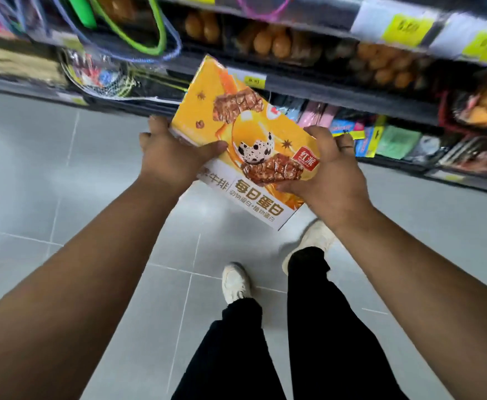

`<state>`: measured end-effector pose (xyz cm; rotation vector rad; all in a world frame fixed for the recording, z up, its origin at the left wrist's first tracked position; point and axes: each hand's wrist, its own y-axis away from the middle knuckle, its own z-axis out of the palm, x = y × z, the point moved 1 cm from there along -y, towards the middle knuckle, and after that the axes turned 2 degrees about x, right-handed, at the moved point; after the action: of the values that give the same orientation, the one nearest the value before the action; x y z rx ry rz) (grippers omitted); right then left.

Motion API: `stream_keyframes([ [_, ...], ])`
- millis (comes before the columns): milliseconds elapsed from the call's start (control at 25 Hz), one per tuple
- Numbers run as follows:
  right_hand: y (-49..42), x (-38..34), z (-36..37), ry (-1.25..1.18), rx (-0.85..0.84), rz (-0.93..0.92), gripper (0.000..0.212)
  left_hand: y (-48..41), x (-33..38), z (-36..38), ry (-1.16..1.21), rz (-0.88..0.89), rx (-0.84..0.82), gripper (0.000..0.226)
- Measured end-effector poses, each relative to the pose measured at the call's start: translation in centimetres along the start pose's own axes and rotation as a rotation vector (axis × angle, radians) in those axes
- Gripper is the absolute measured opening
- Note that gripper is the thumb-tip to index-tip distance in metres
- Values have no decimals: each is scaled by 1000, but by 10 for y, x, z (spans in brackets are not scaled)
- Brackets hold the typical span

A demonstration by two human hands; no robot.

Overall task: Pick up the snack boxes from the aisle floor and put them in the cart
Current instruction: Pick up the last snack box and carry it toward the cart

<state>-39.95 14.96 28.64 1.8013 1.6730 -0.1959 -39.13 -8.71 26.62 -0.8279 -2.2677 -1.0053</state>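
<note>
1. Fingers (161, 125) of left hand (173, 157) curl over the left long edge of the flat orange-yellow cardboard snack box (248, 140); thumb lies flat across the printed face.
2. Right hand (332, 174) clamps the box's right lower corner, thumb on the face, other fingers wrapped behind and out of sight. Both hands closed on the box, neither spread.
3. Box held in the air between the two hands, above the grey tiled aisle floor (63, 174), tilted with its far corner up toward the shelves. Not touching floor or shelf.
4. Room: open floor to the left and below the box. Dark metal store shelving (323, 88) runs across the top and down the right side, its lower edge just beyond the box's far corner.
5. Box face is glossy print: speckled egg, brown meat pieces, white band with characters along the near edge.
6. Floor tiles smooth, light glare, thin grout lines.
7. Below: black trouser legs (317, 327) and white shoes (235, 281) on the tiles.
8. Shelf goods blurred; packaged orange-brown items, hanging net bags (103, 73), yellow price tags (407, 28).
</note>
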Motion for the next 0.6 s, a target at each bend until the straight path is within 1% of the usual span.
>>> stream_keyframes([
  [80,33,-32,-70,-30,106,-4,95,39,53,-37,16,93,16,100],
  [200,95,-66,-183,-52,267,-22,92,110,144,-81,46,251,-3,105],
  [280,139,-71,-251,-42,366,-23,92,169,205,-99,4,405,-9,97],
  [360,180,-66,-302,-32,441,-3,93,222,244,-105,-49,513,-21,86],
  [480,251,-35,-378,-39,590,30,94,308,302,-90,-53,682,-75,85],
  [600,324,19,-444,-26,720,97,92,400,348,-51,-74,872,-120,80],
])
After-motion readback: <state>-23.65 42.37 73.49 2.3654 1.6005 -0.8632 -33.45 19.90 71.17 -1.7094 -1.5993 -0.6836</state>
